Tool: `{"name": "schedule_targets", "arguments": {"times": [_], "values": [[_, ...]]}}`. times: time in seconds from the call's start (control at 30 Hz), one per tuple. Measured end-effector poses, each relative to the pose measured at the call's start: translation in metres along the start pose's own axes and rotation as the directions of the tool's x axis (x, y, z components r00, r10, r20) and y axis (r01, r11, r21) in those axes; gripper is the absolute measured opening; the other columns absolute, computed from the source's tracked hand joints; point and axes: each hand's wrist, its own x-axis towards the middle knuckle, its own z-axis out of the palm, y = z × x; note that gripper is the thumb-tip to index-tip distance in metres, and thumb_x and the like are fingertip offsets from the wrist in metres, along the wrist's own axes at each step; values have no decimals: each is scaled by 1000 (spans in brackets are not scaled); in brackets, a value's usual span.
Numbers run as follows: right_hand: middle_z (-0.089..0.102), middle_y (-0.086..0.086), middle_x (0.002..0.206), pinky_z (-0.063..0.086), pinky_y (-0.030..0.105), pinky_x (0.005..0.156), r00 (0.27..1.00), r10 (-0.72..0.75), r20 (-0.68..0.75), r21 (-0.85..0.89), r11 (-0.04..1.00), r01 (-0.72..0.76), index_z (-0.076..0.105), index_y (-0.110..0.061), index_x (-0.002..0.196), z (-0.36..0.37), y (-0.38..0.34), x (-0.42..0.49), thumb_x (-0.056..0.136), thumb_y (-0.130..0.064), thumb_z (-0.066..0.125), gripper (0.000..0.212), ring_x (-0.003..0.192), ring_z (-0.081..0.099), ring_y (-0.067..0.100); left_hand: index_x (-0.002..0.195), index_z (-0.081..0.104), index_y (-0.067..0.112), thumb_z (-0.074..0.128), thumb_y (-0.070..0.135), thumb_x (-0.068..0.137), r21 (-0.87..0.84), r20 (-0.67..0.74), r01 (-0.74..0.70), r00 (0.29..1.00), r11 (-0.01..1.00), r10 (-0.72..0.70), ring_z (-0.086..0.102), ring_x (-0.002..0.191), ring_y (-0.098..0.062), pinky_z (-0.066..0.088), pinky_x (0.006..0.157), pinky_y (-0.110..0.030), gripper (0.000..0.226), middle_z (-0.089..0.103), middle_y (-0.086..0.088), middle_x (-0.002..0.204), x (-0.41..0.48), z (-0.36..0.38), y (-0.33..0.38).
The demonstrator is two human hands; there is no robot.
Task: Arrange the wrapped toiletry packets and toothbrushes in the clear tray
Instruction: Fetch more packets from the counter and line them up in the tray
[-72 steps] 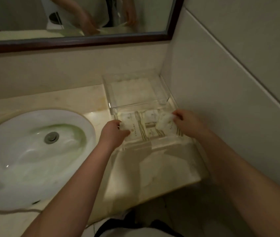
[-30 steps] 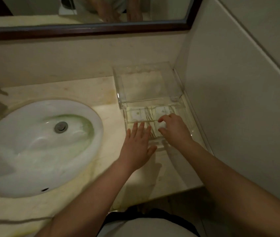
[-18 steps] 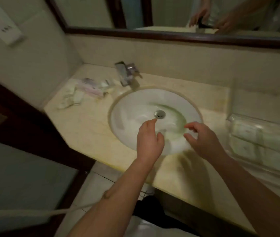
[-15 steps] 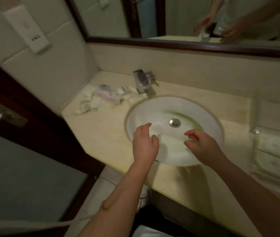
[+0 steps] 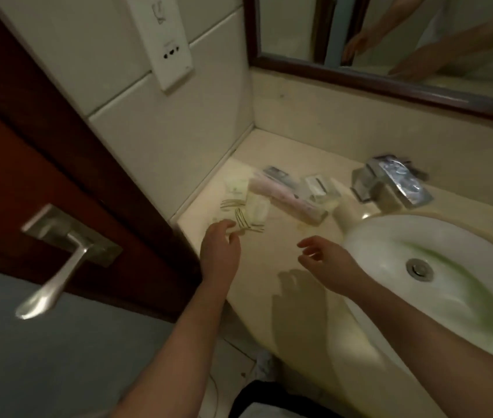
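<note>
Moved leftward since half a second back, from over the sink (image 5: 396, 236) to the loose pile at the left end of the counter (image 5: 284, 239). Far left, well apart from any fingers: door handle (image 5: 55, 267). Left hand (image 5: 219, 251): fingers curled, tips at the near edge of the closest wrapped packet (image 5: 246, 226); contact likely, grip not confirmable through blur. Beyond those fingertips: further wrapped packets (image 5: 257, 208), then pink-wrapped toothbrushes (image 5: 287, 203), all flat on the counter. Right hand (image 5: 326, 260): fingers loosely spread, holding nothing, hovering short of the pile. Beyond and right of those fingers: faucet (image 5: 390, 185), then the sink.
</note>
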Motion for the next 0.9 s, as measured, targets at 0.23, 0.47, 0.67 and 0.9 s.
{"name": "schedule_targets", "arguments": {"times": [0.23,0.47,0.67,0.9], "values": [[64,-1,114,46,27,83,997,80,-11,-85,993,-81,60,-22,121,29,-39,70,89,-33,61,33,97,61,16,116,67,22,64,37,84,258,219,-92,975,962,34,48,115,-24,45,95,-39,36,57,-4,129,70,15,-31],[65,4,119,45,28,84,968,198,-156,-61,976,-209,58,-15,124,51,-59,120,84,-37,65,46,109,61,21,99,65,22,71,34,80,358,91,-28,996,933,-5,45,108,-24,44,88,-35,24,55,-4,116,79,15,-41],[62,7,114,54,39,74,940,203,-274,-240,932,-271,42,-14,124,75,-68,140,69,-44,77,72,99,63,28,119,56,18,76,44,72,388,150,46,982,920,-113,46,111,-30,42,90,-40,57,57,-9,119,91,13,-47],[66,3,85,54,34,67,964,225,-142,103,972,-212,56,-13,99,73,-63,142,72,-15,65,28,81,65,24,82,65,13,74,34,75,19,316,279,910,960,-270,63,85,-25,56,72,-39,24,68,-5,85,104,-6,-47]]}}
